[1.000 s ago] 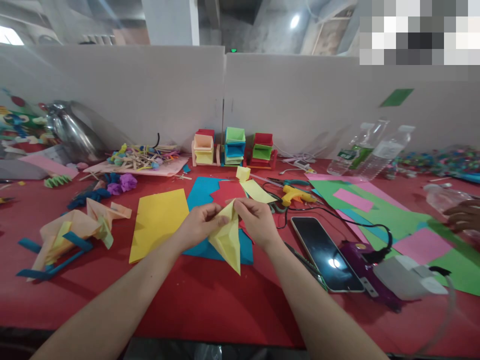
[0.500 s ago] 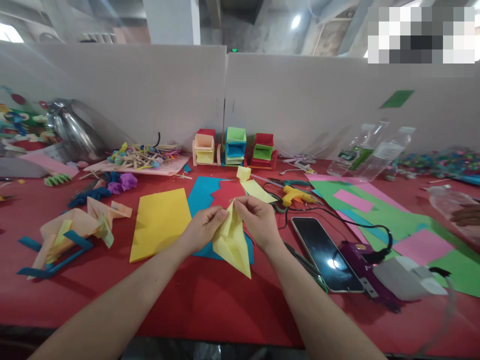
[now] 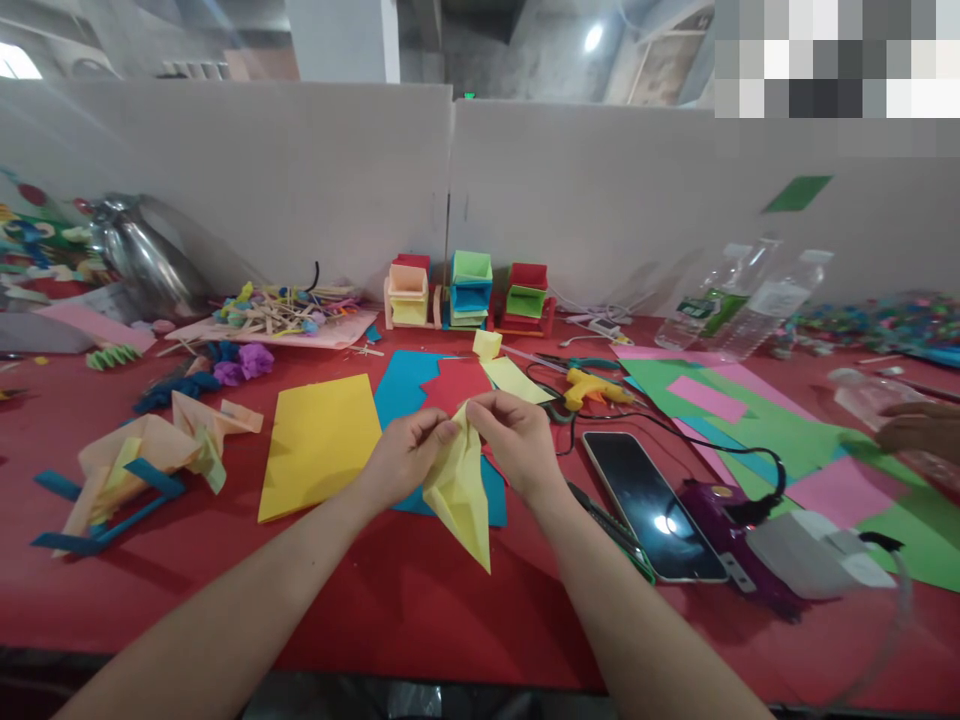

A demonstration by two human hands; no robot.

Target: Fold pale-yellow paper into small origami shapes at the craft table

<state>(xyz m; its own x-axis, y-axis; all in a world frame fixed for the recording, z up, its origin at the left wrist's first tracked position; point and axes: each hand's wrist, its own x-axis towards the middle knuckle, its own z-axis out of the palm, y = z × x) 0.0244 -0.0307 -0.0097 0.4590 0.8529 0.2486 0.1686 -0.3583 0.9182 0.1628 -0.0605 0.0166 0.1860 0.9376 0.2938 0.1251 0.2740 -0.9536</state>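
A folded pale yellow paper (image 3: 461,495) hangs point-down between both hands above the red table (image 3: 420,620). My left hand (image 3: 405,455) pinches its upper left edge with closed fingers. My right hand (image 3: 517,440) pinches the top right corner, fingers pressed together. Under the hands lie a blue sheet (image 3: 401,390), a red sheet (image 3: 454,382) and a larger yellow sheet (image 3: 319,440).
A black phone (image 3: 649,500), a yellow glue gun (image 3: 592,390) with cable and a purple-and-grey device (image 3: 780,550) lie to the right. Green and pink sheets (image 3: 757,420), bottles (image 3: 739,300), small paper boxes (image 3: 469,290) and paper crafts (image 3: 150,450) surround them. Another person's hand (image 3: 919,430) shows at far right.
The yellow paper has been turned and re-pinched slightly between my hands; its lower point swung a little. The other person's hand at the right edge shifted.
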